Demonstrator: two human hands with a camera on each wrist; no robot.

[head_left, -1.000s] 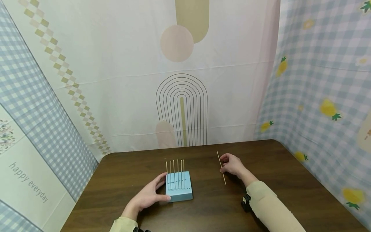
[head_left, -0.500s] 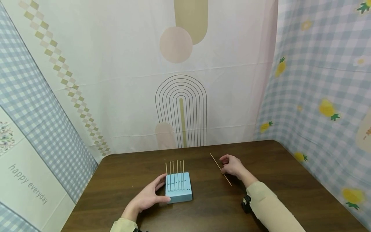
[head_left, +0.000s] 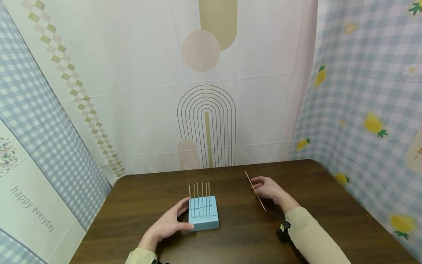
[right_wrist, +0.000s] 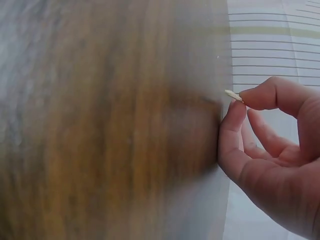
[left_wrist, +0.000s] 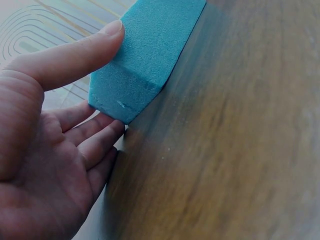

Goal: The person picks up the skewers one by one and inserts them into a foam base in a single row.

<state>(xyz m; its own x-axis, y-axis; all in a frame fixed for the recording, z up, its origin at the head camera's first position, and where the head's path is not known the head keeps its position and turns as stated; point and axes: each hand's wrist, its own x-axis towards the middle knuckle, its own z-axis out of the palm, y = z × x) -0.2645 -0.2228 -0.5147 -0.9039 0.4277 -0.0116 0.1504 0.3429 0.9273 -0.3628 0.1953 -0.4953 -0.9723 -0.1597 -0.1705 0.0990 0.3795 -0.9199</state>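
A light blue foam block lies on the table, with several thin wooden skewers upright in a row in it and small dark holes in its top. My left hand holds its left side; in the left wrist view the thumb presses one face of the block and the fingers reach its lower edge. Off to the right, my right hand pinches a single skewer, slanted above the table. The right wrist view has its end between thumb and forefinger.
The brown wooden table has a rounded far edge. Behind it hangs a white patterned cloth, with blue checked cloth along the right side and more on the left.
In my right hand the skewer has changed its slant: its far end swung left, then partly back right, and its near end moved right. The left hand and block stay put.
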